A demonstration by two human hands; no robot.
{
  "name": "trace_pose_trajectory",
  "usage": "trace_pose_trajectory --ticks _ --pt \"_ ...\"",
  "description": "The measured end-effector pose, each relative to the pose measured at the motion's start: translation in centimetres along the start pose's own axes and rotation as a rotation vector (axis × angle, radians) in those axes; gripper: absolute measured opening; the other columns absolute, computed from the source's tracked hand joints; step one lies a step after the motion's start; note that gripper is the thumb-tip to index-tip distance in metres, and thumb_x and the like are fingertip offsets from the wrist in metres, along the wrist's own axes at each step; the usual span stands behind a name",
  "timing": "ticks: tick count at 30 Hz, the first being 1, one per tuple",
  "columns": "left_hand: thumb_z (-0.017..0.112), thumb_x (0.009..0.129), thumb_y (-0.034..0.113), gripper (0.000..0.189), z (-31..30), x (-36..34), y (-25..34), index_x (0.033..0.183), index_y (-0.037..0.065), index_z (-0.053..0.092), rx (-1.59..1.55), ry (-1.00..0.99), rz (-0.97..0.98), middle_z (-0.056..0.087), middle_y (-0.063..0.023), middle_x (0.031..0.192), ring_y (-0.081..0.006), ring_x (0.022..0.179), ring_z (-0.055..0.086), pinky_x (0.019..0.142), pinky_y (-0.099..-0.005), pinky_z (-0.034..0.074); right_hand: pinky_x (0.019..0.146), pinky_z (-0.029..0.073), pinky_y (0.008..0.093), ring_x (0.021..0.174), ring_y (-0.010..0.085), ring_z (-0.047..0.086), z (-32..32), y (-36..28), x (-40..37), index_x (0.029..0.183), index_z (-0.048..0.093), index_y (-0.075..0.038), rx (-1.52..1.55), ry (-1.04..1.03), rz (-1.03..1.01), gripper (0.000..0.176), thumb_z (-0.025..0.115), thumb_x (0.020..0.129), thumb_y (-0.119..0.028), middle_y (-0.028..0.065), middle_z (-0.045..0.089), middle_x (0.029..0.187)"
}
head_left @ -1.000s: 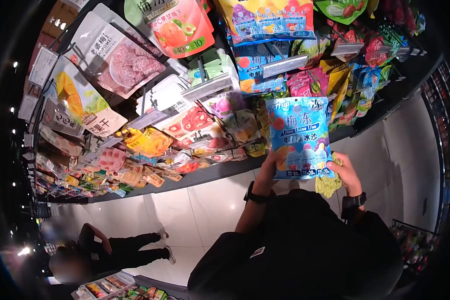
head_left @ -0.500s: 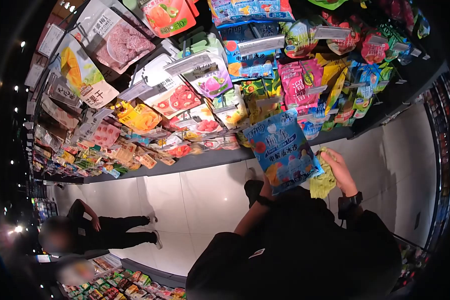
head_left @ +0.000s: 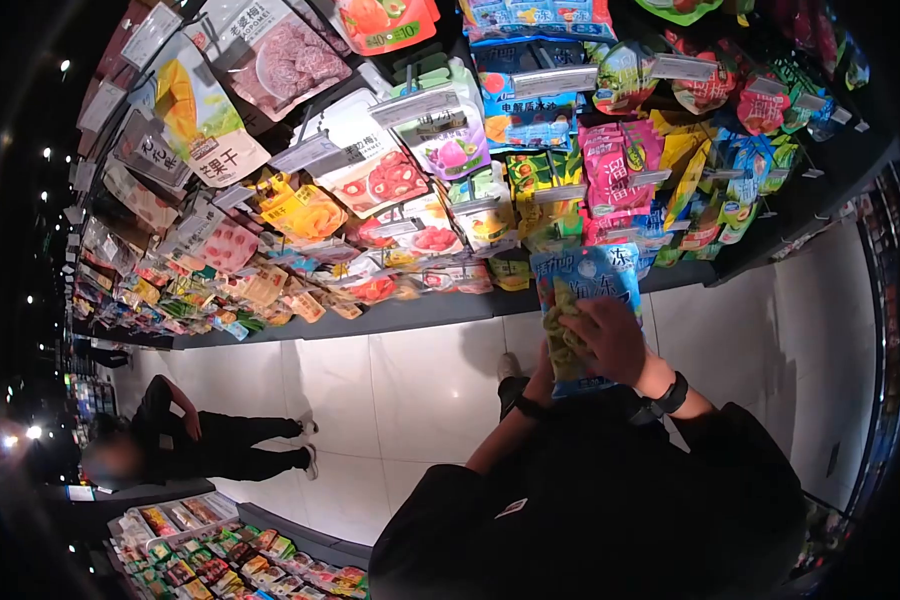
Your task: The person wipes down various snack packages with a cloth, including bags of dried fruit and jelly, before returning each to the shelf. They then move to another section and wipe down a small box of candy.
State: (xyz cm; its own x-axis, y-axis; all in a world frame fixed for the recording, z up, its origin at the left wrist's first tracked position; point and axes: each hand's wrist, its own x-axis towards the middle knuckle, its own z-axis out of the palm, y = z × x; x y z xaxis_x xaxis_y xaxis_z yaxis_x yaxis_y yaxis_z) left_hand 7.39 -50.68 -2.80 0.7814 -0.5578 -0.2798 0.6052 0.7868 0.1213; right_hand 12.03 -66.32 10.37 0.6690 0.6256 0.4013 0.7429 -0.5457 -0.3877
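A blue snack bag (head_left: 625, 275) with white lettering stands tilted in front of me, below the hanging packets. My left hand (head_left: 542, 380) supports it from behind at its lower left, and most of those fingers are hidden by the bag. Across the front of the bag lies my right hand (head_left: 612, 345), closed on a crumpled yellow-green cloth (head_left: 562, 318). The cloth presses against the bag's left half and covers part of its print.
Snack packets hang on a rack ahead, among them a pink bag (head_left: 618, 175) and a purple plum bag (head_left: 440, 140). A person (head_left: 230, 440) in dark clothes stands on the tiled floor (head_left: 410, 400) at left. A packet-filled display (head_left: 220, 560) is at lower left.
My right hand has brought the cloth from beside the bag's right edge leftward onto its front. The bag is now more upright and slightly farther right. The view has shifted a little.
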Motion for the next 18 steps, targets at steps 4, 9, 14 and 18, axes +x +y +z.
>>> trace_pose_trajectory --ticks 4,9,14,18 --pt "0.025 0.103 0.056 0.065 -0.8 -1.1 1.2 0.144 0.009 0.043 -0.116 -0.114 -0.020 0.055 -0.0162 0.139 -0.0349 0.121 0.059 0.100 -0.0502 0.051 0.089 0.047 0.0430 0.100 0.0324 0.057 0.8 -3.0 0.8 0.121 0.062 -0.010 0.083 -0.091 -0.096 0.050 0.077 0.076 -0.025 0.0136 0.054 0.117" --pt "0.026 0.103 0.054 0.063 -0.6 -2.5 3.4 0.142 0.008 0.047 -0.256 -0.267 -0.030 0.057 -0.0173 0.136 -0.0362 0.119 0.060 0.100 -0.0517 0.051 0.085 0.047 0.0422 0.100 0.0332 0.054 0.9 -0.6 4.9 0.119 0.063 -0.007 -0.262 0.011 0.281 0.050 0.076 0.077 -0.032 0.0145 0.054 0.114" --pt "0.028 0.103 0.051 0.061 -7.3 -0.5 6.6 0.142 0.008 0.048 -0.229 -0.245 0.092 0.058 -0.0180 0.136 -0.0367 0.120 0.060 0.099 -0.0525 0.051 0.082 0.046 0.0429 0.096 0.0329 0.052 3.8 -4.7 4.2 0.122 0.064 -0.009 -0.153 -0.028 0.133 0.053 0.075 0.077 -0.034 0.0141 0.054 0.113" --pt "0.034 0.100 0.055 0.065 -4.4 -2.5 9.0 0.144 0.008 0.046 -0.163 -0.420 -0.017 0.057 -0.0163 0.138 -0.0366 0.123 0.058 0.103 -0.0533 0.048 0.082 0.044 0.0436 0.099 0.0326 0.051 2.1 -4.1 5.6 0.126 0.063 -0.012 -0.054 -0.082 0.113 0.055 0.076 0.076 -0.030 0.0142 0.054 0.111"
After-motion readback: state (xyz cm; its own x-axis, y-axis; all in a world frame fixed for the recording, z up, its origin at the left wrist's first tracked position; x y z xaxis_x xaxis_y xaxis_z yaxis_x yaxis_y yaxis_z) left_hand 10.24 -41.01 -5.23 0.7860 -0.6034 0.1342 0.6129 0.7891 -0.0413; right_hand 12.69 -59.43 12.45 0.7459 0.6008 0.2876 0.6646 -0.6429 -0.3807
